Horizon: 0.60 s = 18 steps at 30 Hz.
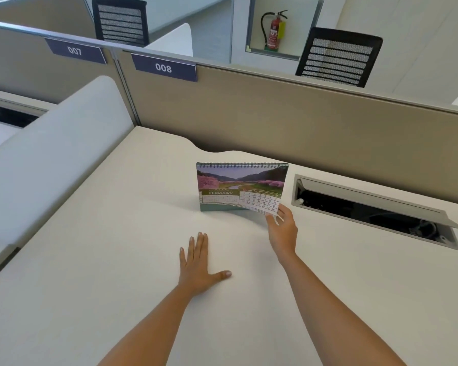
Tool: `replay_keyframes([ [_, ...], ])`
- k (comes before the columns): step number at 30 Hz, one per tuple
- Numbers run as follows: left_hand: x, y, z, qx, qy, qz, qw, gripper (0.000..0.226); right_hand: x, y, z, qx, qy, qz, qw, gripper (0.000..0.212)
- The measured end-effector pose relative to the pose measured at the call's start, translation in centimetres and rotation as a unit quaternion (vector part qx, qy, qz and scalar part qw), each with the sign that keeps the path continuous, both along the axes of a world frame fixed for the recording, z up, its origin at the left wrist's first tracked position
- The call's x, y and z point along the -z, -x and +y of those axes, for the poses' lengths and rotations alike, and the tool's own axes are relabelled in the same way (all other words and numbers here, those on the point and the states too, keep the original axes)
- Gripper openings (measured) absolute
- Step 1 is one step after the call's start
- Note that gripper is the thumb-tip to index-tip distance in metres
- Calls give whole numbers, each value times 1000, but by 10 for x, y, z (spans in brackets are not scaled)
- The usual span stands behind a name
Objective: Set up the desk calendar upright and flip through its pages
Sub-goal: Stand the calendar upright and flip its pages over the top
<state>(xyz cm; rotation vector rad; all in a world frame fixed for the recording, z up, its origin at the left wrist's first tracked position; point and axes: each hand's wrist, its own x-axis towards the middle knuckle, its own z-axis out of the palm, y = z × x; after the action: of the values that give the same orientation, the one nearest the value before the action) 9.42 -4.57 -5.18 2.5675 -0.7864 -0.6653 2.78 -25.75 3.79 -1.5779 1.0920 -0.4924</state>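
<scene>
One thin, floppy page (259,202) curls where the right hand (282,228) pinches its 5 o'clock corner; the light calendar (238,186) could slide, while the left hand (200,262) lies spread flat on the desk (117,260).

Left hand (199,262): palm down, flat on the table (117,260). Four fingers (200,240) straight and held close together, pointing away from the body; thumb spread out to the right. Forearm bare, running back toward the lower edge of view.

Right hand (282,228): raised ahead of the left, reaching forward. Thumb and fingers pinch the lower right corner of a calendar page (259,200), thumb on the near side. Wrist slightly bent, forearm bare, angled in from the lower right.
</scene>
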Motion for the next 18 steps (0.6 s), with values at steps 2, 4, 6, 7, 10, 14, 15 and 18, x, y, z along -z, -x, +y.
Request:
replay_keyframes([
  [2,-3,3,3,3,-12,6,1000,131,-9,2,0,39,-56,-35,997,24],
  [4,-5,3,2,3,-22,13,1000,131,-18,4,-3,40,-99,-58,993,10],
  [6,-7,3,1,6,-30,16,999,131,-27,8,-7,11,-113,-63,991,14],
  [7,-8,2,1,8,-32,18,999,131,-31,10,-10,-4,-117,-60,991,17],
  [10,-10,3,1,11,-33,21,999,131,-42,18,-20,-24,-139,-58,988,16],
  [14,-11,2,1,15,-42,24,999,131,-56,28,-32,-36,-143,-60,987,7],
  [15,-11,2,0,16,-45,25,999,131,-59,30,-33,-27,-135,-61,989,4],
  [18,-12,2,0,17,-51,25,998,131,-66,34,-34,18,-104,-66,992,17],
])
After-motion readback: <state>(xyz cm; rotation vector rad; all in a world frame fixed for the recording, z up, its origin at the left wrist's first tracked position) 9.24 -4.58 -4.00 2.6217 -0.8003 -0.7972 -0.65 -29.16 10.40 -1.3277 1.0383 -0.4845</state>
